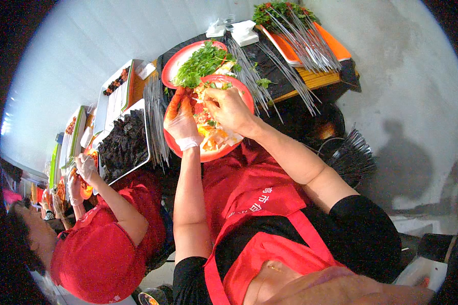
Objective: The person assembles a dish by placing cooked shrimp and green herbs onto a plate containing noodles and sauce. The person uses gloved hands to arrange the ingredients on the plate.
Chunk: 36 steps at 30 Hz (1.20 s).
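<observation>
Two hands work food over a red plate at a skewer table.

The gloved left hand has its fingers curled together around an orange-red piece of food, while the bare right hand pinches its fingertips together on bits of the food heap lying on the near red plate. Just beyond sits a second red plate piled with green herbs. Metal skewers lie to the right; an orange tray of skewered greens stands farther right. At left, a tray of dark food and another person's gloved hand.
</observation>
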{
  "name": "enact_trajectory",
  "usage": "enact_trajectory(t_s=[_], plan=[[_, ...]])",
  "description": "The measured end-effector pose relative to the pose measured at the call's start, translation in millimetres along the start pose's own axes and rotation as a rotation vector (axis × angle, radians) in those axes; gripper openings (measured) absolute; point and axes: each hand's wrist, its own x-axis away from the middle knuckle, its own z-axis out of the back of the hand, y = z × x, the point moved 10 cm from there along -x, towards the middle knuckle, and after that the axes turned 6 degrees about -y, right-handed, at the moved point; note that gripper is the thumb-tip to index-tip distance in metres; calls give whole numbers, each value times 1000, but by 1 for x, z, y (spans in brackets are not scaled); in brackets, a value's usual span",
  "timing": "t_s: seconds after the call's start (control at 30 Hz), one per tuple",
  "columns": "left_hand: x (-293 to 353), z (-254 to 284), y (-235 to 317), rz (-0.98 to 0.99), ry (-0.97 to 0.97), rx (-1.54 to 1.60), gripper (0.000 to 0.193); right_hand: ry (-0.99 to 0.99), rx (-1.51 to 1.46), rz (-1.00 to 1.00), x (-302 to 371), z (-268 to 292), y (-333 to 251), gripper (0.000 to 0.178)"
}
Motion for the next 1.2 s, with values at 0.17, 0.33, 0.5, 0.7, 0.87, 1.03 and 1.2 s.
enact_trajectory(t_s=[0.17, 0.33, 0.5, 0.7, 0.87, 1.03, 1.2], plan=[[-1, -8, -17, 87, -15, 58, 21, 2, 45, -26, 0, 4, 9, 5], [-5, -17, -25, 79, -37, 107, 21, -2, 53, -62, 0, 8, 17, 5], [-9, -22, -31, 78, -7, 51, 21, 4, 32, -78, -4, 8, 28, 4], [-11, -19, -33, -21, -56, -65, 18, -2, 30, -115, -4, -4, 41, 5], [-17, -28, -50, -52, -71, -140, 17, -51, 103, -212, -13, -14, 75, 7], [-31, -29, -63, -40, -64, -121, 19, -53, 114, -58, -20, -8, 67, 12], [-60, -15, -81, 236, -38, 85, 30, -107, 459, 162, -4, 22, 46, 21]])
